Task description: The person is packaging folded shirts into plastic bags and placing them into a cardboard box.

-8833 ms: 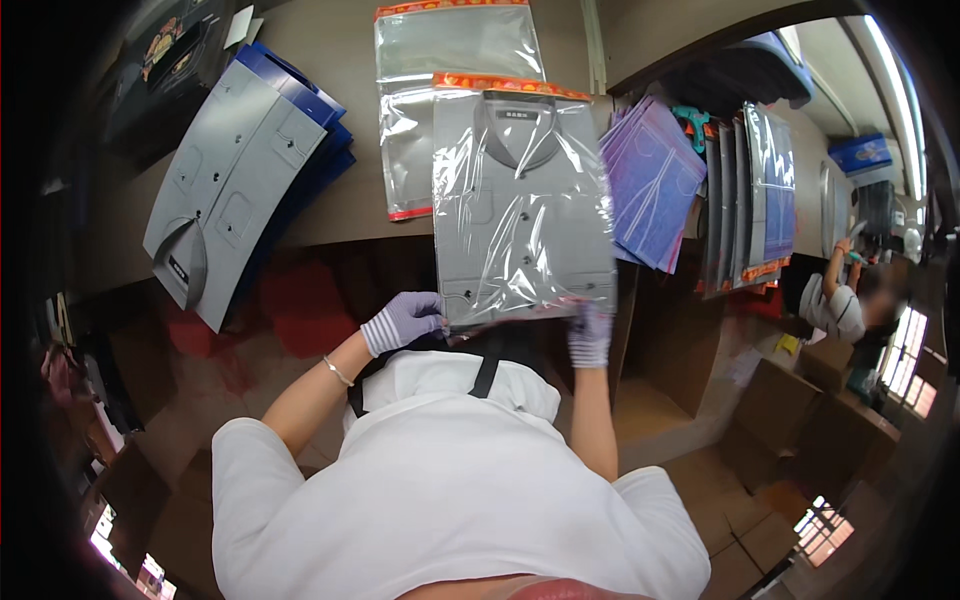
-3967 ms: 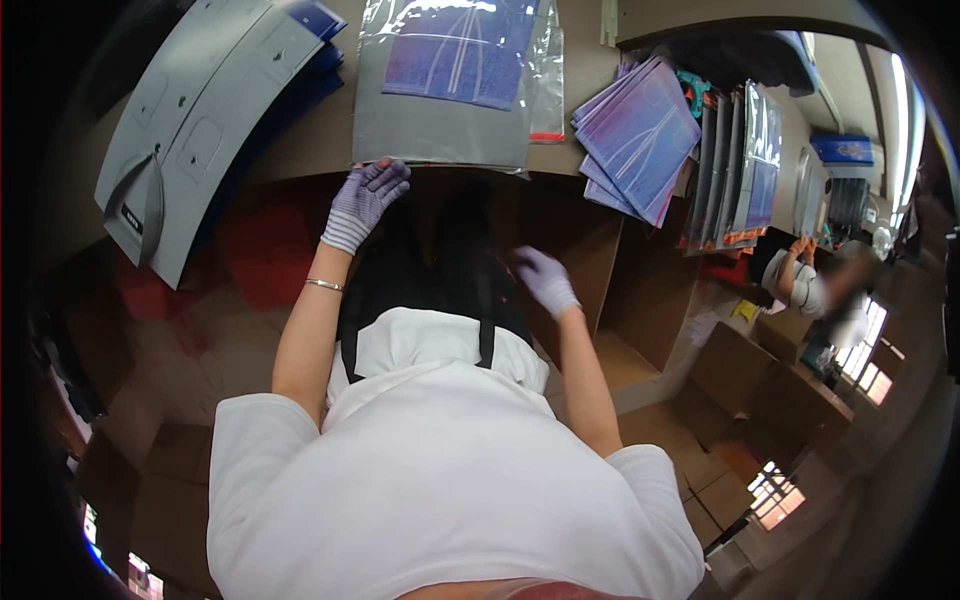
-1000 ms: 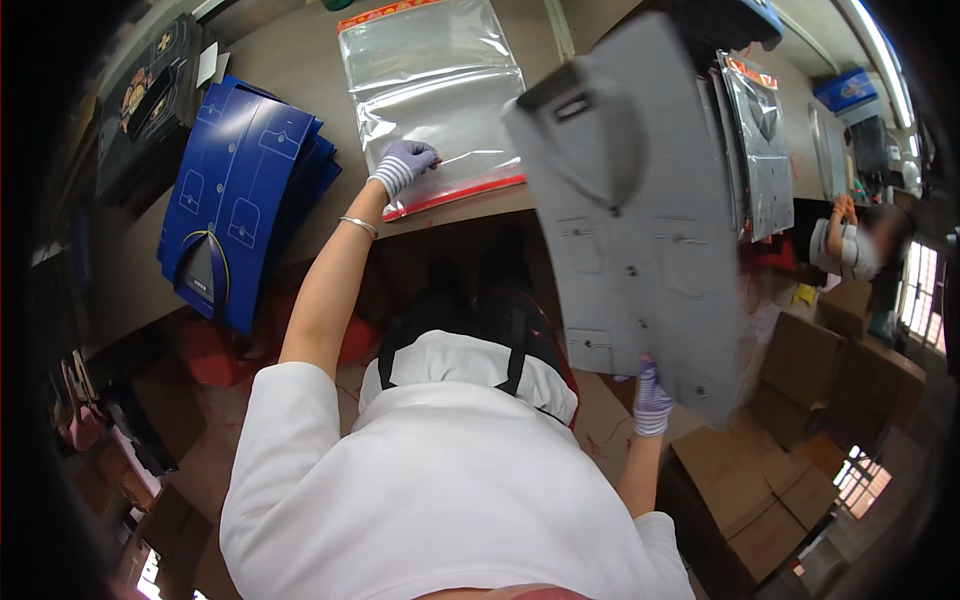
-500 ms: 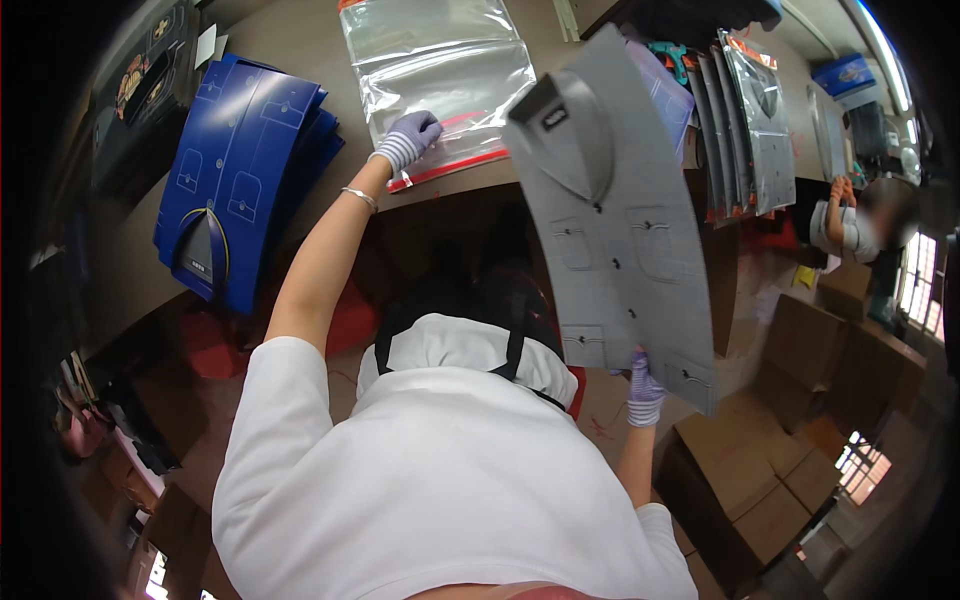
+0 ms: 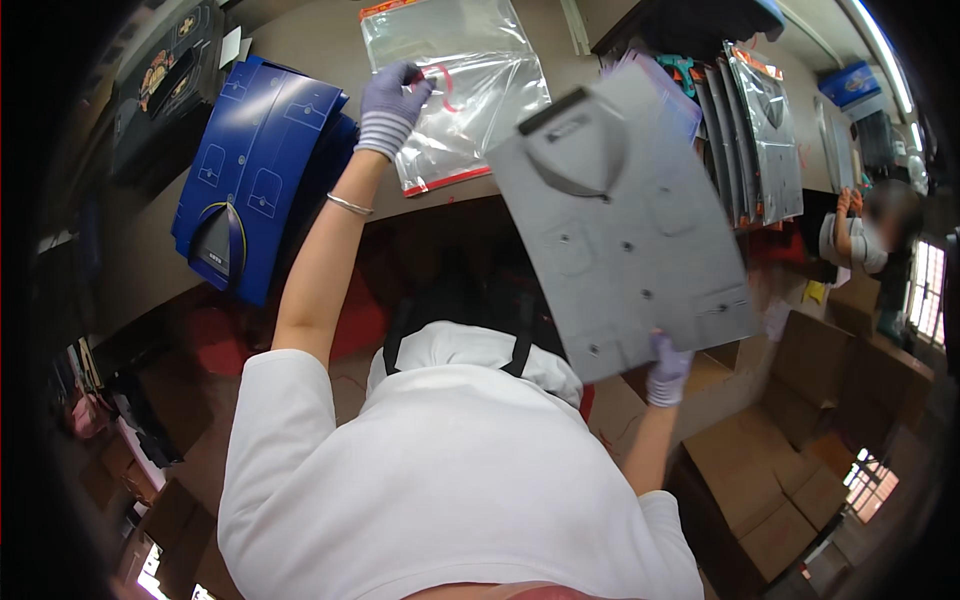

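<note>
My right hand (image 5: 668,372), in a striped purple-white glove, grips the lower edge of a flat grey shirt-shaped panel (image 5: 640,220) with a collar, buttons and pockets. The panel is tilted in front of the bench edge. My left hand (image 5: 392,92), in a matching glove, has its fingers pinched on a thin red strip (image 5: 448,85). That strip curls over a clear plastic bag (image 5: 480,120) with red edges, which lies flat on the bench. Whether the strip's far end still touches the bag, I cannot tell.
Blue shirt-shaped panels (image 5: 245,150) are stacked to the left, beside a dark printed stack (image 5: 165,85). On the right stand bagged grey panels (image 5: 765,140) and a green tool (image 5: 677,72). Cardboard boxes (image 5: 750,480) lie on the floor; another person (image 5: 860,230) works at far right.
My left hand has risen off the bag's near edge, up and left, drawing the red strip with it. The grey panel has turned and its lower end has swung right.
</note>
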Available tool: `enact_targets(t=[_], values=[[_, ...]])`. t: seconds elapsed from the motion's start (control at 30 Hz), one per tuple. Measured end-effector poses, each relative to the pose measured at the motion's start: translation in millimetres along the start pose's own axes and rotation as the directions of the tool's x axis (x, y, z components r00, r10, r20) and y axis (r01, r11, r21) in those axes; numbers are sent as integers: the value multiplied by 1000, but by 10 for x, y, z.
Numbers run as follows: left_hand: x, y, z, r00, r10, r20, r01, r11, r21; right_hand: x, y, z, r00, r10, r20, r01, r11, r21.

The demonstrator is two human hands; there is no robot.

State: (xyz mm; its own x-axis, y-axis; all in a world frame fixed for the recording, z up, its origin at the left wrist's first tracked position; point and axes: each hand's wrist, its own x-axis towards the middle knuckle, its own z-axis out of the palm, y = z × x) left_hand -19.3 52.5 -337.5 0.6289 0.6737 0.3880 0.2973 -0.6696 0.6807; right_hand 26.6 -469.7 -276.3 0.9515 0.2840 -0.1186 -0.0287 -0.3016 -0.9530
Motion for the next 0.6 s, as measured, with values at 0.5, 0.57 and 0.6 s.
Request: enact_targets(t=[0.5, 0.57, 0.6], values=[[-360, 289, 129, 952, 181, 248, -261, 903, 341, 164, 148, 639, 803, 380, 459, -544, 782, 304], [-527, 144, 84, 974, 157, 164, -211, 892, 400, 204, 313, 506, 821, 399, 408, -531, 797, 288], [-616, 59, 42, 987, 139, 81, -160, 881, 445, 198, 345, 498, 818, 400, 413, -533, 796, 285]])
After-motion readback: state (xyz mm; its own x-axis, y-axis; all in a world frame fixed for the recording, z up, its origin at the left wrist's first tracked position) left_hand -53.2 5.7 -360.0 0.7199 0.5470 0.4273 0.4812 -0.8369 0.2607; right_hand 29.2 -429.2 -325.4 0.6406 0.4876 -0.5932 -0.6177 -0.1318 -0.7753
